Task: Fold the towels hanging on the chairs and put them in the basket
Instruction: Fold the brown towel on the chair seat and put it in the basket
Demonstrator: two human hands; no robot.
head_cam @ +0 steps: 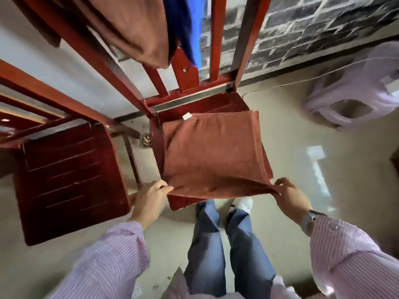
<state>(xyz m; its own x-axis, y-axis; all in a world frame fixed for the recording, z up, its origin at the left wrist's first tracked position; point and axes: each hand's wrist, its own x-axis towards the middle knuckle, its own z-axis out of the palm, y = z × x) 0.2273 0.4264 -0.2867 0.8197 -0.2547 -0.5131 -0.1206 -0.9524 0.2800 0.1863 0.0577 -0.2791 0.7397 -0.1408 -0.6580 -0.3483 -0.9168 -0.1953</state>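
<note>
A rust-brown towel point(212, 152) lies folded over on the seat of the middle red chair point(194, 106), a white label at its far edge. My left hand point(149, 199) pinches its near left corner and my right hand point(291, 196) pinches its near right corner, lifting the near edge slightly off the seat. Another brown towel point(127, 29) and a blue towel point(185, 24) hang over the chair's back. A pale lilac basket point(354, 91) stands on the floor at the right, near the wall.
A second red chair point(67, 175) with a bare slatted seat stands to the left. A dark brick wall point(313, 29) runs behind. My legs and a white shoe point(245, 203) are on the beige floor point(302, 160) just before the chair.
</note>
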